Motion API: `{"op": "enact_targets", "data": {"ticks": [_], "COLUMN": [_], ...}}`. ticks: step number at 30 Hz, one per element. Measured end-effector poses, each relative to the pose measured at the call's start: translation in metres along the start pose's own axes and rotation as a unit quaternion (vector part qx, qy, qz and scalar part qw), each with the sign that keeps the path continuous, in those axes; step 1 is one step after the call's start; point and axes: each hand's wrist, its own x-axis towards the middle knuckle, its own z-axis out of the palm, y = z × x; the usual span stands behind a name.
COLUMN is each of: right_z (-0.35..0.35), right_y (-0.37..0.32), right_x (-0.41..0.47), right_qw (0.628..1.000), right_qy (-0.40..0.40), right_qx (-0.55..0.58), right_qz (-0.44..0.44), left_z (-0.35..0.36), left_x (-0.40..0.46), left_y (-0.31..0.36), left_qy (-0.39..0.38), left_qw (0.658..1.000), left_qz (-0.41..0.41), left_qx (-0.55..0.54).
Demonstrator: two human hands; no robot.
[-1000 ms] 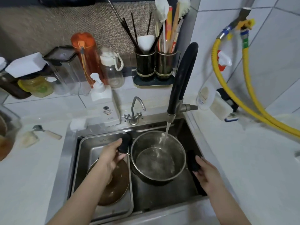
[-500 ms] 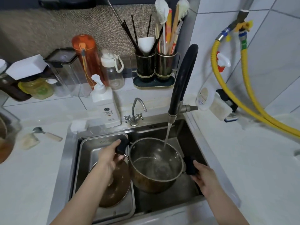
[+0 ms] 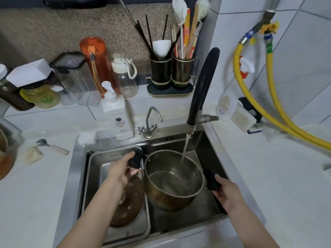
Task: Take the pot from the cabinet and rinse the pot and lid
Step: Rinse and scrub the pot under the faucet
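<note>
A steel pot (image 3: 172, 196) with black handles hangs over the sink (image 3: 213, 145), tilted with its mouth toward the back. Water from the black faucet (image 3: 202, 86) streams into it, and some water sits inside. My left hand (image 3: 121, 169) grips the pot's left handle. My right hand (image 3: 225, 190) grips the right handle. The brownish glass lid (image 3: 130, 206) lies in a steel tray (image 3: 100, 158) in the left of the sink, partly hidden by my left forearm.
A small tap (image 3: 149, 122) and a soap dispenser (image 3: 118, 113) stand behind the sink. Bottles, jars and a utensil holder (image 3: 172, 74) line the back wall. Yellow hoses (image 3: 268, 108) run along the right wall. A spoon (image 3: 52, 146) lies on the left counter.
The pot has been lifted off the sink floor and tilted, with both hands on its handles. Water keeps running into it.
</note>
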Motion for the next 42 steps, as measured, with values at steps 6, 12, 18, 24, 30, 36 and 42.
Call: {"op": "enact_targets", "data": {"ticks": [6,12,18,24,30,36,42], "right_z": [-0.006,-0.013,0.013,-0.011,0.013,0.001,-0.003], "right_y": [-0.034,-0.012,-0.022,-0.019,-0.017,-0.043,-0.046], "right_x": [-0.006,-0.014,-0.014,-0.016,-0.018,-0.011,-0.016], "right_qw": [0.996,0.999,0.996,0.997,0.999,0.996,0.991], "right_qy": [0.049,0.022,-0.028,-0.029,-0.05,-0.014,-0.054], "right_qx": [0.016,0.04,0.074,0.069,0.01,-0.021,-0.042], "right_qz": [-0.079,-0.027,-0.026,-0.033,-0.017,-0.089,-0.117], "left_z": [0.014,-0.001,-0.004,0.0,-0.021,0.006,-0.009], "left_x": [-0.009,-0.011,-0.007,-0.01,0.002,-0.005,-0.005], "left_y": [-0.014,-0.014,-0.004,-0.018,-0.007,-0.012,0.004], "left_qy": [-0.056,-0.056,-0.022,-0.069,-0.023,-0.08,-0.143], "left_qw": [0.998,0.997,1.0,0.995,1.0,0.996,0.982], "left_qz": [-0.022,-0.046,0.002,-0.066,-0.017,-0.01,0.036], "left_qx": [-0.002,0.016,-0.019,-0.012,0.005,0.04,0.119]}}
